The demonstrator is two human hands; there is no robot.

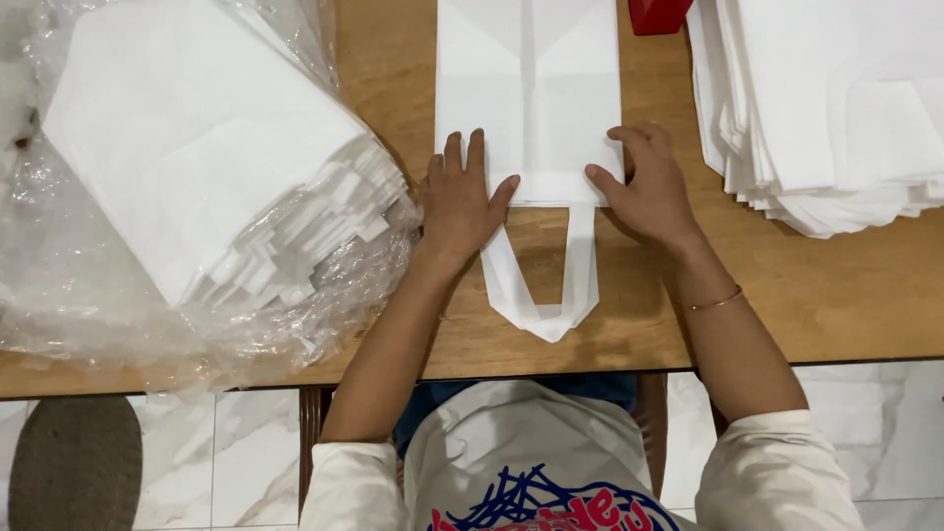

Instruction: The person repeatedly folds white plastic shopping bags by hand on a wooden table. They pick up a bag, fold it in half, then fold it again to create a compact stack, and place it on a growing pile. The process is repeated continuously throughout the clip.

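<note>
A: The wooden table (pixel 393 88) fills most of the view, and below its near edge a marble floor (pixel 246 452) shows. What is cut off?

B: Many things. The white bag (pixel 531 98) lies flat in the middle, at 12 o'clock from the person, and its far end goes out of the top edge. A red object (pixel 657 14) at 1 o'clock is only a corner, so I cannot tell what it is.

A: How many stacks are there?

B: Two. One stack of bags (pixel 836 108) at 2 o'clock is cut by the right edge. The other stack (pixel 197 147) at 10 o'clock sits inside a clear plastic wrap (pixel 88 295), and the wrap blurs its left part. The sheets are too many to count.

A: And the hands?

B: Two hands. The left hand (pixel 460 202) presses flat on the near left corner of the bag, fingers together, thumb spread. The right hand (pixel 644 187) rests on the near right corner, fingers slightly curled, gripping nothing. One bag handle (pixel 541 285) loops toward 6 o'clock between the hands. One thin bracelet (pixel 716 301) is on the right wrist.
</note>
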